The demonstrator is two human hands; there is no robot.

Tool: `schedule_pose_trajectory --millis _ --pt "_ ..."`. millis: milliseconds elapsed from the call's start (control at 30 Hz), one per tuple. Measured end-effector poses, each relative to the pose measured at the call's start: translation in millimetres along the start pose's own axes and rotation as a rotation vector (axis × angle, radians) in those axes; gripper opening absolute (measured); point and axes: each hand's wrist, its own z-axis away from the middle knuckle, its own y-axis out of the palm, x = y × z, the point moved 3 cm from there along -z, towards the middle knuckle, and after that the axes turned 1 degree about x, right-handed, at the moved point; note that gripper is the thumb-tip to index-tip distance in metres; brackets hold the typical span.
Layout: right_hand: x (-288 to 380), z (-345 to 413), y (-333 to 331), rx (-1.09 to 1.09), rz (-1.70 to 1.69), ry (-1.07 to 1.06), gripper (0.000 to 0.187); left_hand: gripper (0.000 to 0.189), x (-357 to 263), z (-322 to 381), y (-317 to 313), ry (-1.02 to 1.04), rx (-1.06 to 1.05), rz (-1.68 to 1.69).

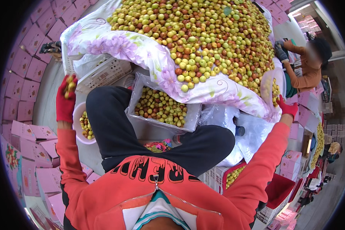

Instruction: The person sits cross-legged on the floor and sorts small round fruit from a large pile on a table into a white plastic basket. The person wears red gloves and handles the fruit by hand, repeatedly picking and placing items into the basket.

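My left hand (pixel 66 99), in a red glove, holds a few yellow-green and brown jujubes (pixel 70 86) above the floor at the left. Below it stands a pale pink basin (pixel 77 130) partly filled with jujubes. Far to the right, my right hand (pixel 288 108), also red-gloved, grips the lower rim of a translucent pink plastic basin (pixel 266 79). That basin is tilted at the table's edge with jujubes inside; some fingers are hidden. A large heap of jujubes (pixel 207 40) covers the flowered cloth (pixel 115 44) before me. Between my knees is a plastic-lined box (pixel 194 115) of jujubes.
A white plastic crate (pixel 103 73) stands under the cloth's left side. Clear plastic bags (pixel 251 135) lie by my right knee, near a crate (pixel 215 178) of jujubes. Stacked pink cartons (pixel 31 40) line the left. A person (pixel 304 66) in grey gloves sits across at right.
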Motion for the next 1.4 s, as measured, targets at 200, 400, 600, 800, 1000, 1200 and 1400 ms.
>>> schedule_pose_trajectory --millis 200,400,600,800,1000,1200,1400 --pt "32 9 27 -0.089 0.438 -0.316 0.081 0.029 231 163 -164 -0.412 -0.201 -0.376" --pt "127 104 59 0.235 0.009 -0.342 0.057 0.048 253 232 -140 -1.087 -0.175 -0.891" --pt "201 171 126 0.623 -0.982 -0.233 0.038 0.04 231 145 -156 -0.65 -0.77 0.164" --pt "292 299 165 0.934 -0.711 -0.302 0.03 0.026 -39 -39 56 -0.462 0.103 -0.007" --pt "311 334 227 0.65 -0.367 -0.929 0.045 0.03 -45 -58 203 0.074 0.932 -0.452" --pt "311 326 259 0.617 -0.255 -1.023 0.041 0.033 -55 -70 298 0.238 0.922 -0.368" --pt "281 284 260 0.352 -0.05 -0.874 0.028 0.031 -7 -93 341 0.735 0.747 -0.628"
